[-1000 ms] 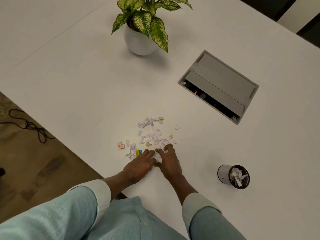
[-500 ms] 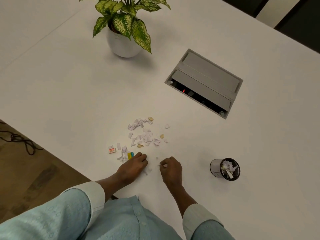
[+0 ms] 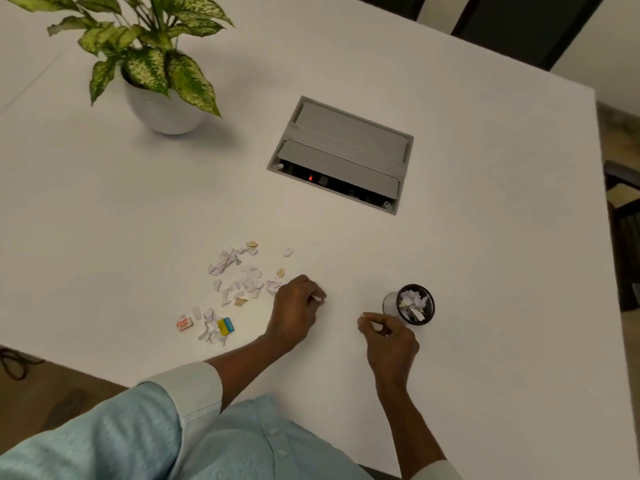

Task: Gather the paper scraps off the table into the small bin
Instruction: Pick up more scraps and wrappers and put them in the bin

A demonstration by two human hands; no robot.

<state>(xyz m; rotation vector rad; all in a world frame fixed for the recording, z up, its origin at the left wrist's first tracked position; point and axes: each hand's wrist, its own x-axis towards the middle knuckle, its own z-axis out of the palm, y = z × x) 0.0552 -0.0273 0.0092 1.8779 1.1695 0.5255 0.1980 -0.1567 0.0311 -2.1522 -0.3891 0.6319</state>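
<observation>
Several small white and tan paper scraps [image 3: 242, 282] lie scattered on the white table [image 3: 138, 209], with a yellow-blue piece [image 3: 225, 326] and a red-white piece [image 3: 184, 323] nearer the front edge. A small black bin [image 3: 415, 304] with scraps inside stands to the right. My left hand [image 3: 294, 311] is closed around white scraps just right of the pile. My right hand [image 3: 389, 337] pinches white scraps right beside the bin, to its lower left.
A potted plant [image 3: 162, 109] in a white pot stands at the back left. A grey cable box [image 3: 341, 154] is set into the table's middle. The table's front edge runs close to the pile; a dark chair [image 3: 627, 216] is at the right.
Both hands left the pile with scraps in their fingers. My right hand travelled right to the bin, and my left hand shifted right of the pile. The camera view shifted too.
</observation>
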